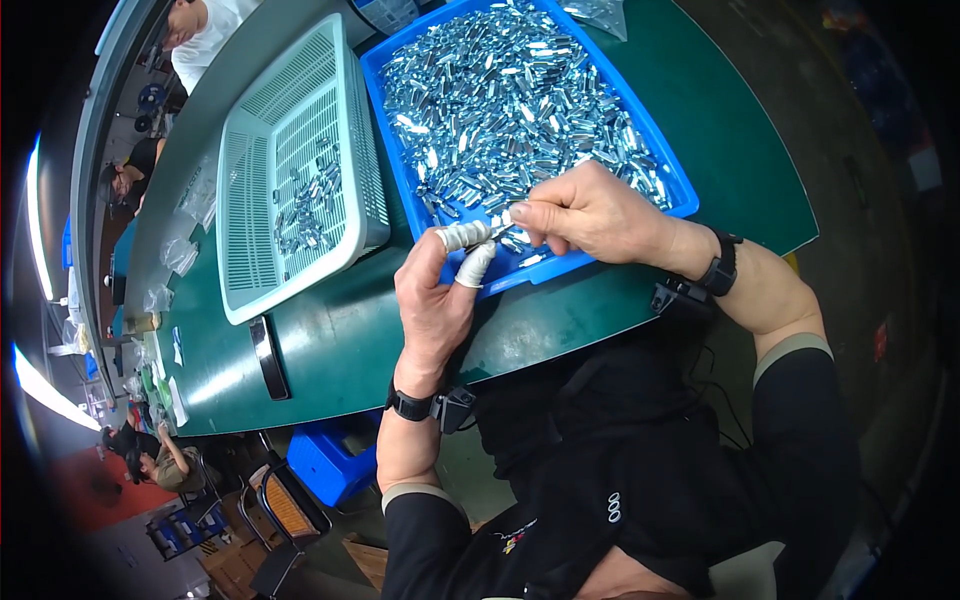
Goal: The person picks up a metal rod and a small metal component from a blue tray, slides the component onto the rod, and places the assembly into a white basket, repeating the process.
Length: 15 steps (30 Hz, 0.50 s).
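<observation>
My left hand (432,300), white wraps on its thumb and forefinger, pinches a small shiny metal piece (500,229) over the near edge of the blue tray (545,271). My right hand (605,218) comes in from the right, with thumb and forefinger pinched together at the far end of that piece. What lies between the right fingertips is too small to make out fully. Heaped in the tray are many small silver metal parts (510,100). Left of it stands a pale green slotted basket (365,150), holding a smaller pile of similar parts (312,210).
Both containers rest on a green table (340,340) with a curved edge. A black strip-shaped object (268,358) lies near its front. Clear plastic bags (180,255) are at the left, another (600,14) behind the tray. A blue stool (330,465) stands below. Other people sit beyond.
</observation>
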Available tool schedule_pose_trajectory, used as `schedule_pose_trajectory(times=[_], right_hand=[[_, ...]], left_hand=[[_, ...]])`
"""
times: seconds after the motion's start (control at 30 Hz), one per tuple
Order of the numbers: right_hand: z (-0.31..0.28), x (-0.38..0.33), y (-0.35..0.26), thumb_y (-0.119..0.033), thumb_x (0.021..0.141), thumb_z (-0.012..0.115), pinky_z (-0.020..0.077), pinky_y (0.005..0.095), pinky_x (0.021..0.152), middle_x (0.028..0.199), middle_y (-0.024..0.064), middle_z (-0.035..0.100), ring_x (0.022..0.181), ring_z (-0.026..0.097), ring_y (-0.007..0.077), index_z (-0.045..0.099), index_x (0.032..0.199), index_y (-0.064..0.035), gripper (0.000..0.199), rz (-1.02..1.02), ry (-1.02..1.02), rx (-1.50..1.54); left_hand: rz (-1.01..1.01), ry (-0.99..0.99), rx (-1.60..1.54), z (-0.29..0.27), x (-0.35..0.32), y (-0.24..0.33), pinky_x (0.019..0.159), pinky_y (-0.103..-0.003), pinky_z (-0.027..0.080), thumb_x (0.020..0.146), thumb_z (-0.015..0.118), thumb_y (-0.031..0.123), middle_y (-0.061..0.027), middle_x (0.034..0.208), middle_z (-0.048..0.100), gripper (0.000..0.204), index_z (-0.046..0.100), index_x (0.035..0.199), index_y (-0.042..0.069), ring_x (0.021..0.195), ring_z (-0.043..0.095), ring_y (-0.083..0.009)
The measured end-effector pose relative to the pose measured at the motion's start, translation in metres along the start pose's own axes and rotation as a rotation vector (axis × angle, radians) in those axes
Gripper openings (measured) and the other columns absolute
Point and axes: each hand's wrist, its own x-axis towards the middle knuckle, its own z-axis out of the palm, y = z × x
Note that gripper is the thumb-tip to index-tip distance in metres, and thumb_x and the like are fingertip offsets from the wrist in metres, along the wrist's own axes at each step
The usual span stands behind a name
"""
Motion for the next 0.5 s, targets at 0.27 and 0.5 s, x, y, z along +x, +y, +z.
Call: schedule_pose_trajectory(times=[0.27, 0.5], right_hand=[[-0.005, 0.004, 0.011, -0.027, 0.105, 0.058, 0.0460, 0.0217, 0.058, 0.070, -0.0001, 0.064, 0.063, 0.057, 0.0054, 0.071, 0.085, -0.0024, 0.034, -0.116, 0.265, 0.286], [-0.005, 0.002, 0.014, -0.029, 0.105, 0.057, 0.0459, 0.0213, 0.058, 0.068, -0.0003, 0.063, 0.062, 0.056, 0.0051, 0.070, 0.084, -0.0028, 0.036, -0.110, 0.346, 0.278]], left_hand=[[0.186, 0.247, 0.256, -0.031, 0.002, 0.013, 0.084, -0.033, 0.055, 0.087, 0.076, -0.003, -0.0126, 0.097, 0.073, 0.019, 0.070, 0.105, -0.001, 0.090, 0.071, -0.0236], [0.326, 0.299, 0.813, -0.067, 0.037, 0.025, 0.092, -0.042, 0.050, 0.087, 0.077, 0.007, -0.0122, 0.109, 0.071, 0.033, 0.071, 0.120, 0.004, 0.101, 0.064, -0.0314]])
